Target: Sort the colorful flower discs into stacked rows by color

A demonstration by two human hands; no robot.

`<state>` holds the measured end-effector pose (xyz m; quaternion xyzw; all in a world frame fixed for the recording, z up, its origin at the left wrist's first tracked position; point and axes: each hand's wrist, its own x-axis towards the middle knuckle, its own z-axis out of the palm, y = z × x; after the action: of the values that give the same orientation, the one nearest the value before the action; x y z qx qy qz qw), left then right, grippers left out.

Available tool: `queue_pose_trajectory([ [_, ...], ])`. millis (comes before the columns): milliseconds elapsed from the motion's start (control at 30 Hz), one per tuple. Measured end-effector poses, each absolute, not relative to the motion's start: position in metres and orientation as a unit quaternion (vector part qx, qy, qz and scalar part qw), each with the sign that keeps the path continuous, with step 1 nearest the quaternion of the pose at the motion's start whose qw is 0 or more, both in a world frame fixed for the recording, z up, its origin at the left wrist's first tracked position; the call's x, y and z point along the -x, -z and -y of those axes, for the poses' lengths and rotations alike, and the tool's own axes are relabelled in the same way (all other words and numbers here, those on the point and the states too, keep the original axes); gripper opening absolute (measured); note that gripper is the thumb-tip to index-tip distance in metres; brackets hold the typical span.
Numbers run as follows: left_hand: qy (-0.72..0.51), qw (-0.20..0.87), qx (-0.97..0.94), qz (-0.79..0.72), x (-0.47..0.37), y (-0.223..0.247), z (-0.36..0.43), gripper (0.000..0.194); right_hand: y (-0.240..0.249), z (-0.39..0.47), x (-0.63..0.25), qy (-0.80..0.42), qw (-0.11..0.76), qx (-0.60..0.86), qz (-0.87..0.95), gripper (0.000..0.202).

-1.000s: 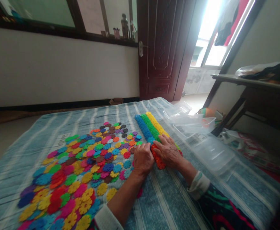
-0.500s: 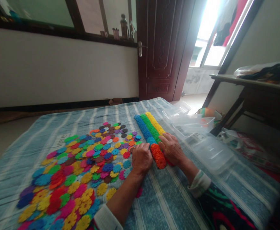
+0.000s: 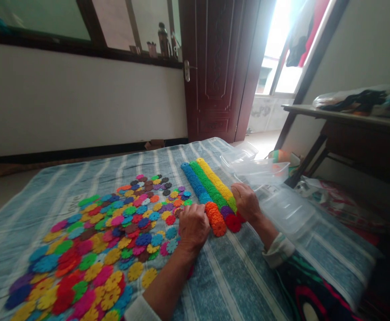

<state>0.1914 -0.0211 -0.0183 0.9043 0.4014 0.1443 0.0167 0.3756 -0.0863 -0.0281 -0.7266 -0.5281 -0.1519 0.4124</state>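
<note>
Overlapping flower-shaped plastic discs lie in rows on a striped blue cloth. One row is blue, one green with purple and red discs at its near end, and one yellow. Orange discs continue the blue row toward me. My left hand rests against the left side of the orange discs, its fingers curled and their tips hidden. On the other side, my right hand is bent closed beside the yellow row's near end. What either hand holds, if anything, is hidden.
A wide spread of loose mixed-colour discs covers the cloth at left. Clear plastic boxes sit along the right edge. Beyond are a dark red door and a table with bagged things on it.
My right hand has drawn back to the right off the rows, uncovering the purple and red discs. The left hand stays beside the orange discs. The view has turned slightly.
</note>
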Motion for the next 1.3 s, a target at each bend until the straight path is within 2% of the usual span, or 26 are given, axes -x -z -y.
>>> queue_pose_trajectory([
  [400, -0.125, 0.019, -0.91, -0.394, -0.189, 0.018, 0.029, 0.022, 0.014, 0.097, -0.377, 0.162, 0.499, 0.703, 0.481, 0.037],
  [900, -0.115, 0.009, -0.915, -0.386, -0.18, 0.012, 0.048, 0.022, 0.011, 0.102, -0.358, 0.138, 0.55, 0.661, 0.491, 0.037],
  [1100, -0.205, 0.014, -0.906, -0.37, -0.136, -0.021, 0.045, 0.023, 0.009, 0.111, -0.319, 0.093, 0.53, 0.649, 0.538, 0.039],
  [1300, -0.379, 0.012, -0.872, -0.308, -0.049, -0.059, 0.05, 0.023, 0.013, 0.117, -0.243, 0.059, 0.424, 0.585, 0.689, 0.037],
])
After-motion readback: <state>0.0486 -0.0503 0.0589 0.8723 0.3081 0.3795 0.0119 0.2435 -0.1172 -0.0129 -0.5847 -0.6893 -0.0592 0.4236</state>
